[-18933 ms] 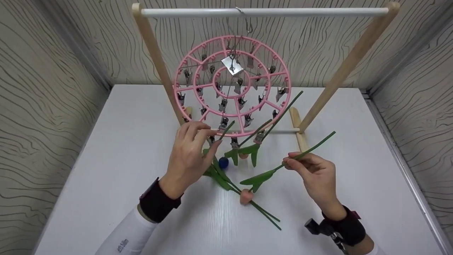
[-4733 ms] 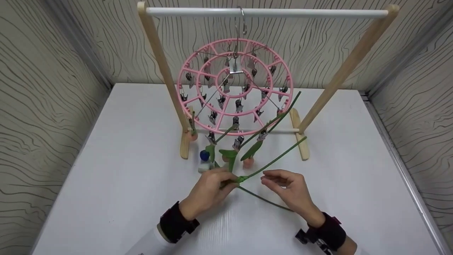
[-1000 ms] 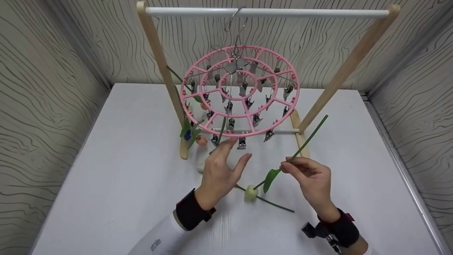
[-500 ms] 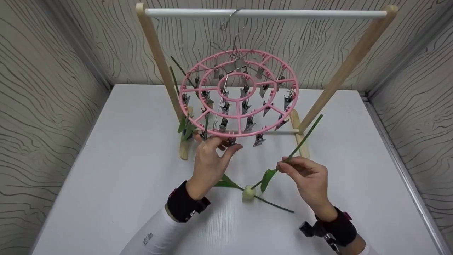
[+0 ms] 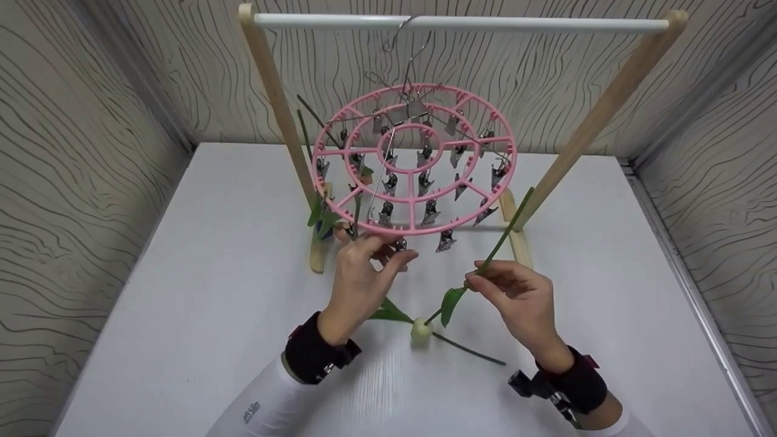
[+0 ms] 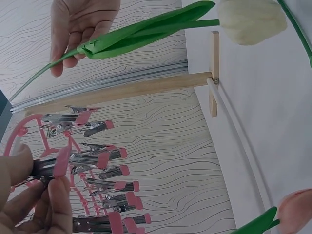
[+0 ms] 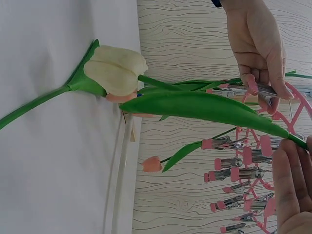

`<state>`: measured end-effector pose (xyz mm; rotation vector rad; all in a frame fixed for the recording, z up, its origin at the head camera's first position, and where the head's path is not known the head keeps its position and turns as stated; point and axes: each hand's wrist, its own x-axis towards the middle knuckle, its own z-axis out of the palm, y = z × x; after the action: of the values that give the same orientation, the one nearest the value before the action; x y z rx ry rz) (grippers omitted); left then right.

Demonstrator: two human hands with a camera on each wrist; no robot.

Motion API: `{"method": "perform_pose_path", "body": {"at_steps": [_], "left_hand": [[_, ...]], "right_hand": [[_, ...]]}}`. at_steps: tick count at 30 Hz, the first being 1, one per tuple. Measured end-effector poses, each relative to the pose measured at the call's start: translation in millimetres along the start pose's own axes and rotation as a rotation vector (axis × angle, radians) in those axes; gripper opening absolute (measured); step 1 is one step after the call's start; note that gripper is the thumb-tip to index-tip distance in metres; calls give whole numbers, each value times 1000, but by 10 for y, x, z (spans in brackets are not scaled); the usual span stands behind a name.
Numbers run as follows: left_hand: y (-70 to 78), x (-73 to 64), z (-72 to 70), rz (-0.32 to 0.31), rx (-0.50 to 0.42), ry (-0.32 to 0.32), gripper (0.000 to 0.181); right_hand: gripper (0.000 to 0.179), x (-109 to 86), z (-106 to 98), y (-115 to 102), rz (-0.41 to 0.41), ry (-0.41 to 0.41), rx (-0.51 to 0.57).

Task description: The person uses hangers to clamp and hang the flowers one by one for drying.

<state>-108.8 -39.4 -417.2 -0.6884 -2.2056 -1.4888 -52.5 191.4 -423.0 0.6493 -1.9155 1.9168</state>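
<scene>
My right hand (image 5: 516, 297) pinches the green stem of a white tulip (image 5: 421, 331), whose bloom hangs head-down over the table. My left hand (image 5: 358, 276) is at the front rim of a pink round clip hanger (image 5: 413, 230). Its thumb and fingers squeeze a metal clip (image 6: 44, 168) with pink tips, seen in the left wrist view. Other tulips hang by their stems on the hanger's left side, among them a pink tulip (image 7: 152, 164) and a blue one (image 5: 326, 229). Another green stem (image 5: 470, 349) with leaves lies on the table, its flower head hidden.
The hanger hooks onto the white bar (image 5: 461, 23) of a wooden stand (image 5: 570, 152). Several more clips (image 5: 446, 240) dangle from its rings. A white table (image 5: 607, 303) lies beneath, with patterned walls (image 5: 152, 60) around it.
The hanger has turned, carrying its clipped tulips to the left side. My left hand has gone from spread fingers to gripping a clip. The right, now with a white tulip, shifts slightly left.
</scene>
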Motion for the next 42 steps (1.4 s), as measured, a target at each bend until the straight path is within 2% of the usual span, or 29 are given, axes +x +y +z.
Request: {"method": "perform_pose_path", "body": {"at_steps": [5, 9, 13, 17, 26, 32, 38, 42], "left_hand": [[43, 9, -32, -52, -59, -43, 26], [69, 28, -69, -101, -98, -105, 26], [83, 54, -103, -147, -107, -163, 27], [100, 77, -125, -171, -108, -194, 29], [115, 80, -113, -167, -172, -187, 30], [121, 73, -81, -123, -104, -170, 30], [119, 80, -65, -157, -182, -209, 27], [112, 92, -60, -179, -203, -205, 24]], "right_hand": [[23, 69, 44, -58, 4, -57, -58], [22, 137, 73, -94, -3, -105, -81], [20, 203, 99, -125, -1, -137, -86], [17, 257, 131, -147, 3, -149, -95], [14, 334, 183, -144, 20, -153, -129], [13, 379, 206, -139, 30, -148, -128], [12, 411, 225, -128, 46, -148, -101], [12, 426, 247, -125, 57, -155, -105]]}}
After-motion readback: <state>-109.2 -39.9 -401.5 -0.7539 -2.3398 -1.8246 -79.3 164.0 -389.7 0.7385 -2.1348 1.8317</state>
